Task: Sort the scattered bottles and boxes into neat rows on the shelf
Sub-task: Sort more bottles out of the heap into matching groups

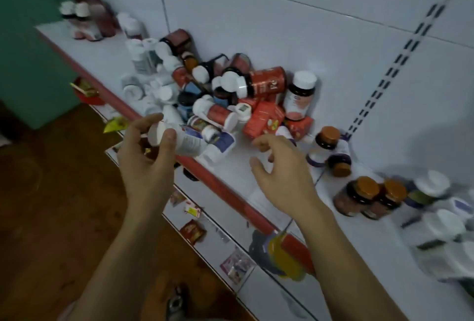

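My left hand [146, 149] grips a white bottle with a white cap [179, 138], held sideways over the shelf's front edge. My right hand [282, 169] hovers over the white shelf [230, 164] with fingers apart, holding nothing. Behind both hands lies a heap of tipped bottles [205, 84], white, red and dark ones mixed. Red boxes [264, 120] lie at the heap's right side. A tall bottle with a white cap [298, 97] stands upright by the wall. Two orange-capped bottles [325, 149] sit just past my right hand.
Orange-capped jars [369, 200] and blurred white-capped bottles [441, 218] stand at the right. A few bottles [84, 20] stand at the far left end. The shelf has a red front strip [220, 187]. Lower shelves hold small packets [192, 231]; a slotted upright [400, 59] runs up the wall.
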The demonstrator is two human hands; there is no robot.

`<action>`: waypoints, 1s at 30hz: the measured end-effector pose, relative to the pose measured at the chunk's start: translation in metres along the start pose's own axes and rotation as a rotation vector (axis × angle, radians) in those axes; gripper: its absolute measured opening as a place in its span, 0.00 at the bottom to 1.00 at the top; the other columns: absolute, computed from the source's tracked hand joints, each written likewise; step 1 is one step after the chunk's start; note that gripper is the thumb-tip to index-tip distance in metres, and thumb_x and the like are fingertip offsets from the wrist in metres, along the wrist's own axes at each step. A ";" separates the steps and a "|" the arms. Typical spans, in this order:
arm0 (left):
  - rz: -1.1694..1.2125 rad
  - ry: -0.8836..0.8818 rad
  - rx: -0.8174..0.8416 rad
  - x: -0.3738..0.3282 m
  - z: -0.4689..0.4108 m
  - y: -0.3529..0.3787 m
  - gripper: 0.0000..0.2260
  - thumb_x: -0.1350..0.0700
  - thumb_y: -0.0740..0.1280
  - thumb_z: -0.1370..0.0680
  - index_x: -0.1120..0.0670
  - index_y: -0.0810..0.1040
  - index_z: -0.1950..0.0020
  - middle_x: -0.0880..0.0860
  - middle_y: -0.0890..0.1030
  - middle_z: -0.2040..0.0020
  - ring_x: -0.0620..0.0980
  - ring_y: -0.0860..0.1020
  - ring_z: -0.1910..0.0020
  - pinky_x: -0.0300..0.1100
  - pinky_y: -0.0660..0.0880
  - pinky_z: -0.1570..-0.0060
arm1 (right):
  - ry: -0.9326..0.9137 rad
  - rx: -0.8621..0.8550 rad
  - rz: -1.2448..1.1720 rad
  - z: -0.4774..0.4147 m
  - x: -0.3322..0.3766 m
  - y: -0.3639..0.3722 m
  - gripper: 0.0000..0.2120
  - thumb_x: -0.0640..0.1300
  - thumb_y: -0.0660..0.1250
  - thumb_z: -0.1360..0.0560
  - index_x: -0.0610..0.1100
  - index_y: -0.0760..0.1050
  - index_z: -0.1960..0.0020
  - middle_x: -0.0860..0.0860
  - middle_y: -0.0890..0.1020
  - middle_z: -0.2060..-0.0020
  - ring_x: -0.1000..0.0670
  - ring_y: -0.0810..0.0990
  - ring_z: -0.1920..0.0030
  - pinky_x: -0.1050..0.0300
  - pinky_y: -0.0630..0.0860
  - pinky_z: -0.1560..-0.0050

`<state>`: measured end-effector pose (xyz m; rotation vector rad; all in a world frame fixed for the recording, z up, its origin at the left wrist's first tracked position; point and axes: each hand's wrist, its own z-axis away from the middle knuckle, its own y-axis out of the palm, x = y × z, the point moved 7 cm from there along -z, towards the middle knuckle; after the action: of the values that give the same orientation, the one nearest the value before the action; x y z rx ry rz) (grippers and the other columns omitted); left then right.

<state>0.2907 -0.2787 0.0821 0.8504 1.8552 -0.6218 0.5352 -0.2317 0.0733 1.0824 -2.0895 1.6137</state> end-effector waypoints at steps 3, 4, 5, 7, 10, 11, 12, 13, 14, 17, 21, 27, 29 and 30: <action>-0.022 -0.013 -0.047 0.025 -0.035 -0.041 0.10 0.56 0.68 0.17 0.52 0.78 0.37 0.50 0.79 0.42 0.38 0.79 0.49 0.31 0.77 0.58 | -0.046 0.167 0.075 -0.036 0.037 0.069 0.16 0.46 0.68 0.21 0.47 0.75 0.34 0.48 0.77 0.39 0.46 0.74 0.40 0.49 0.73 0.40; -0.022 -0.013 -0.032 0.031 -0.044 -0.046 0.09 0.56 0.68 0.17 0.51 0.77 0.37 0.49 0.79 0.43 0.38 0.79 0.50 0.30 0.76 0.57 | -0.059 0.172 0.106 -0.044 0.045 0.084 0.16 0.46 0.69 0.22 0.47 0.75 0.34 0.48 0.78 0.39 0.44 0.74 0.39 0.47 0.73 0.39; -0.019 -0.016 -0.009 0.037 -0.054 -0.050 0.09 0.56 0.68 0.17 0.49 0.77 0.38 0.49 0.80 0.43 0.39 0.79 0.49 0.30 0.76 0.57 | -0.062 0.151 0.133 -0.051 0.052 0.095 0.17 0.46 0.69 0.23 0.47 0.76 0.35 0.48 0.78 0.39 0.44 0.74 0.38 0.45 0.73 0.39; -0.008 -0.023 0.045 0.052 -0.079 -0.059 0.08 0.54 0.68 0.18 0.46 0.77 0.39 0.49 0.80 0.42 0.41 0.80 0.48 0.31 0.78 0.57 | -0.041 0.102 0.210 -0.067 0.063 0.118 0.20 0.49 0.71 0.25 0.50 0.76 0.34 0.51 0.78 0.38 0.45 0.72 0.36 0.44 0.72 0.38; 0.012 -0.026 0.125 0.072 -0.119 -0.066 0.08 0.50 0.68 0.18 0.46 0.78 0.40 0.46 0.80 0.43 0.45 0.80 0.46 0.33 0.79 0.57 | 0.046 0.138 0.405 -0.087 0.065 0.151 0.28 0.58 0.73 0.29 0.55 0.72 0.31 0.54 0.74 0.34 0.45 0.67 0.33 0.43 0.67 0.38; 0.024 -0.037 0.161 0.078 -0.131 -0.065 0.08 0.49 0.68 0.19 0.45 0.78 0.40 0.44 0.80 0.44 0.45 0.80 0.46 0.35 0.80 0.57 | 0.094 0.134 0.458 -0.093 0.063 0.156 0.30 0.60 0.73 0.30 0.56 0.71 0.31 0.55 0.74 0.34 0.45 0.66 0.33 0.44 0.65 0.38; 0.039 -0.051 0.199 0.083 -0.141 -0.065 0.09 0.49 0.68 0.20 0.44 0.79 0.40 0.42 0.81 0.45 0.45 0.81 0.46 0.37 0.81 0.56 | 0.132 0.111 0.495 -0.097 0.061 0.159 0.30 0.61 0.74 0.31 0.57 0.72 0.31 0.56 0.74 0.34 0.45 0.65 0.34 0.45 0.64 0.39; 0.054 -0.061 0.229 0.088 -0.149 -0.065 0.09 0.48 0.68 0.20 0.44 0.79 0.40 0.40 0.81 0.46 0.45 0.81 0.47 0.37 0.81 0.56 | 0.154 0.081 0.521 -0.100 0.061 0.160 0.29 0.60 0.75 0.31 0.57 0.72 0.33 0.56 0.75 0.35 0.46 0.65 0.34 0.46 0.62 0.41; 0.066 -0.066 0.251 0.092 -0.157 -0.065 0.10 0.48 0.68 0.21 0.44 0.79 0.40 0.39 0.81 0.47 0.44 0.81 0.47 0.37 0.81 0.56 | 0.168 0.057 0.542 -0.101 0.060 0.161 0.27 0.59 0.75 0.31 0.57 0.73 0.34 0.56 0.76 0.36 0.46 0.65 0.35 0.47 0.61 0.43; 0.114 -0.070 0.299 0.103 -0.177 -0.068 0.11 0.50 0.68 0.21 0.47 0.79 0.39 0.41 0.82 0.47 0.45 0.81 0.47 0.36 0.80 0.56 | 0.231 0.028 0.573 -0.098 0.057 0.162 0.23 0.56 0.75 0.32 0.57 0.75 0.38 0.57 0.78 0.40 0.47 0.68 0.38 0.48 0.60 0.47; 0.180 -0.068 0.337 0.115 -0.202 -0.070 0.09 0.53 0.68 0.20 0.46 0.79 0.40 0.44 0.83 0.46 0.47 0.82 0.46 0.37 0.80 0.53 | 0.296 -0.102 0.229 -0.098 0.059 0.153 0.23 0.52 0.76 0.37 0.58 0.72 0.45 0.58 0.79 0.50 0.52 0.77 0.46 0.53 0.72 0.49; 0.225 -0.112 0.266 0.138 -0.253 -0.077 0.09 0.56 0.69 0.18 0.48 0.79 0.38 0.39 0.82 0.46 0.42 0.82 0.45 0.35 0.80 0.54 | 0.397 -0.480 -0.571 -0.156 0.086 0.150 0.16 0.55 0.74 0.33 0.56 0.73 0.49 0.57 0.81 0.54 0.57 0.83 0.61 0.64 0.76 0.68; 0.211 -0.110 0.235 0.146 -0.276 -0.084 0.09 0.55 0.69 0.18 0.49 0.79 0.38 0.37 0.82 0.46 0.39 0.82 0.46 0.35 0.80 0.54 | 0.465 -0.503 -0.796 -0.186 0.091 0.168 0.10 0.54 0.72 0.29 0.53 0.75 0.51 0.51 0.83 0.54 0.51 0.82 0.66 0.59 0.74 0.71; 0.194 -0.101 0.218 0.150 -0.288 -0.089 0.09 0.54 0.69 0.18 0.48 0.79 0.38 0.37 0.82 0.46 0.39 0.82 0.46 0.35 0.81 0.54 | 0.475 -0.515 -0.883 -0.202 0.094 0.178 0.09 0.54 0.71 0.26 0.51 0.75 0.52 0.51 0.83 0.57 0.52 0.79 0.68 0.59 0.73 0.73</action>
<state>0.0173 -0.0826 0.0659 1.1069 1.6102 -0.7387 0.3038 -0.0662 0.0741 1.0607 -1.2918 0.7403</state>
